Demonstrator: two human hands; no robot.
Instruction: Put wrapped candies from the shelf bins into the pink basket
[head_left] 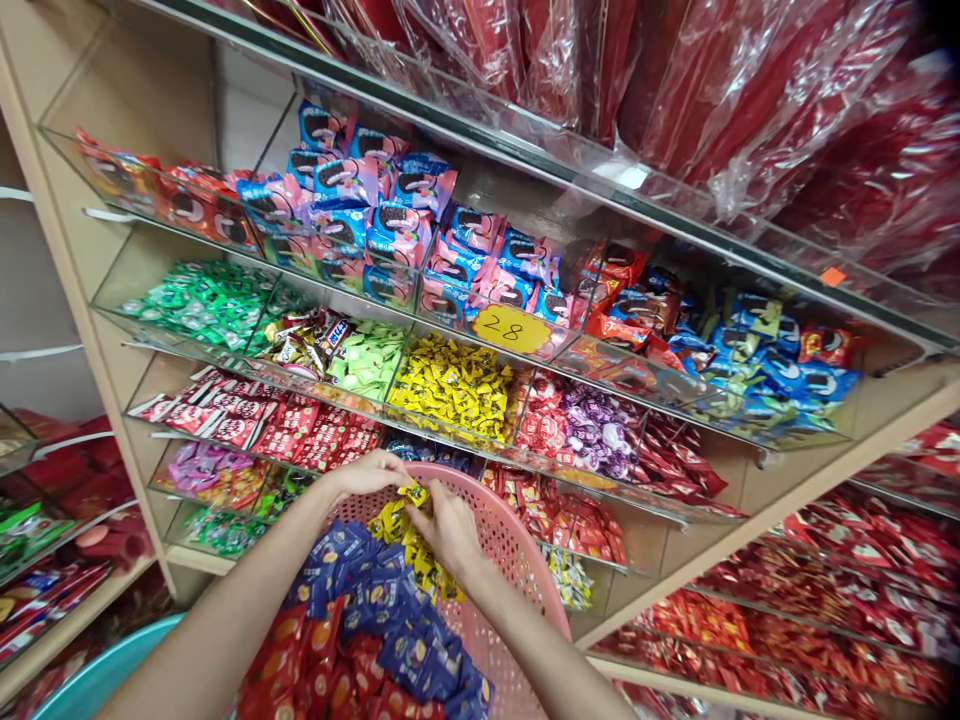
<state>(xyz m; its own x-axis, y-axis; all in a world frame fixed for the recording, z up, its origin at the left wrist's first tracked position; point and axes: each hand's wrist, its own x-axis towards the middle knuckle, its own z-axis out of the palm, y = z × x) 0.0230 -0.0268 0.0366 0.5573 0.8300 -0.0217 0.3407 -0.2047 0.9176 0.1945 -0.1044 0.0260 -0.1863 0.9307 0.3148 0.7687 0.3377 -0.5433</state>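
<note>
A pink perforated plastic basket (517, 520) tilts in front of me against the shelves. Inside it are yellow-wrapped candies (405, 535), dark blue candy packets (427, 640) and red packets (292, 650). My left hand (375, 473) reaches over the far left rim, its fingers bent together; what they pinch, if anything, is hidden. My right hand (448, 525) is just inside the basket, thumb and fingers closed on yellow-wrapped candy at the top of the yellow pile. The two hands are close together, with a yellow piece showing between them.
Glass-fronted shelves hold a bin of yellow candies (450, 390), green candies (206, 300), blue-pink cookie packs (345, 185) and red packets (319, 425). A yellow "28" tag (508, 328) is on the glass. Plastic-wrapped red items (675, 90) lie above. A teal tub (112, 670) stands lower left.
</note>
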